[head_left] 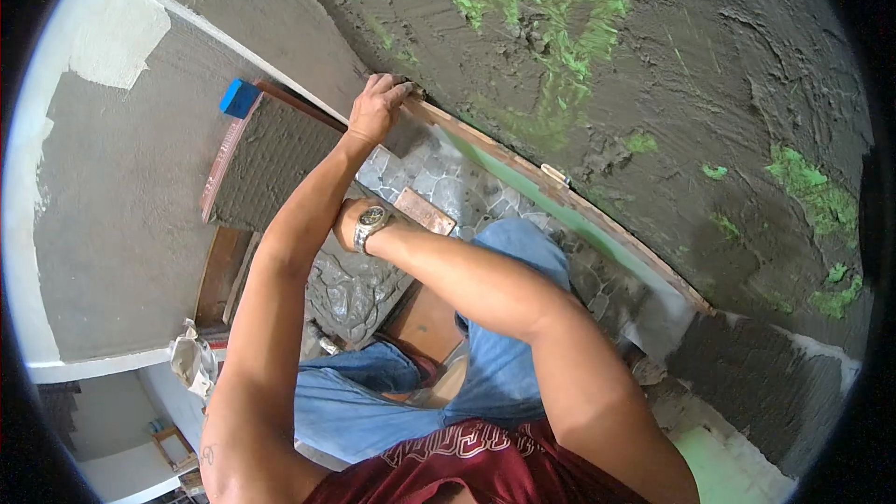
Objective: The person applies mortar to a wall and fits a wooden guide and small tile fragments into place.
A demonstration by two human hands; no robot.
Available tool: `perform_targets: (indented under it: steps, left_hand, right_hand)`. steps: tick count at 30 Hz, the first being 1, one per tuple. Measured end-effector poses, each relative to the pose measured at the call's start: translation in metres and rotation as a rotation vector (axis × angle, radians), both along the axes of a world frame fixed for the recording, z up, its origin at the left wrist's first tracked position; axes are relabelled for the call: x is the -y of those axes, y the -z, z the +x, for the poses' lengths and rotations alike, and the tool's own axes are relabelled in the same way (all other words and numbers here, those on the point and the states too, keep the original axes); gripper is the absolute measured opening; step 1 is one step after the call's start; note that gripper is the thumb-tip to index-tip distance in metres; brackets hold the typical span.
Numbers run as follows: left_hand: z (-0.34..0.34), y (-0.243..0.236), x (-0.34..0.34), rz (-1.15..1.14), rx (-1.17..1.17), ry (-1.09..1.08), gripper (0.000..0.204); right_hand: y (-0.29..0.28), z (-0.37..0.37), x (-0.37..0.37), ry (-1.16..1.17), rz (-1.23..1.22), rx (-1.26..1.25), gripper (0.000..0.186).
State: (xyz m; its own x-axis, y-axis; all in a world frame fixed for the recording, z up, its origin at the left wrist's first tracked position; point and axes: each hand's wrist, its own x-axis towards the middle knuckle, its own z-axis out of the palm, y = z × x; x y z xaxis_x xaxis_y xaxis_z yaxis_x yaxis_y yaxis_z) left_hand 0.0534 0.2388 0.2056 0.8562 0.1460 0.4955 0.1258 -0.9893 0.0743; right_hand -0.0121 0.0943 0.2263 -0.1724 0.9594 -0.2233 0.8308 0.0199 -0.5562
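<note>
Mortared wall: the wall fills the upper right, grey and rough, bright green showing through in thin patches; good work here likely means leaving the mortar's lower edge undisturbed. Its far edges are lost in the dark lens rim.
Wooden strip: the strip runs along the bottom of that mortar, slanting from the left hand down to the lower right. It is probably best kept snug and straight — even pressure along it, not just at one end. The end under the fingers is hard to make out.
Combed slab: left of the left forearm, the slab carries ridged mortar; its right part is hidden behind the arm. The ridges are best left unbrushed by the elbow.
Wet mortar: the heap sits low between the forearms, partly covered by them.
Left hand: the hand reaches to the strip's upper end, fingers bent there; whether it grasps the wood or only presses it, I cannot tell. A steady, light touch seems wise.
Right hand: the hand passes behind the left forearm — fingers hidden, so its grip cannot be told.
Small wedge: a pale piece rests at the strip's upper edge, too small to identify; probably best not knocked.
</note>
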Motion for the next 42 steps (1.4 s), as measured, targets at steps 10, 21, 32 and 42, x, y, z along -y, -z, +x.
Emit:
perform_targets:
  steps: [10, 21, 32, 42]
  left_hand:
    - [0.002, 0.010, -0.002, -0.054, -0.149, -0.142, 0.027]
    - [-0.024, 0.024, 0.033, -0.061, -0.285, -0.123, 0.065]
    - [-0.022, 0.021, 0.026, 0.008, -0.353, -0.220, 0.054]
    - [-0.025, 0.024, 0.032, -0.160, -0.233, -0.222, 0.058]
  right_hand:
    - [0.000, 0.005, -0.002, -0.069, 0.001, 0.017, 0.035]
    - [0.024, -0.030, 0.008, -0.181, 0.133, 0.005, 0.036]
    - [0.013, -0.023, 0.011, -0.158, 0.147, 0.003, 0.033]
    - [0.012, -0.022, 0.012, -0.204, 0.065, 0.018, 0.035]
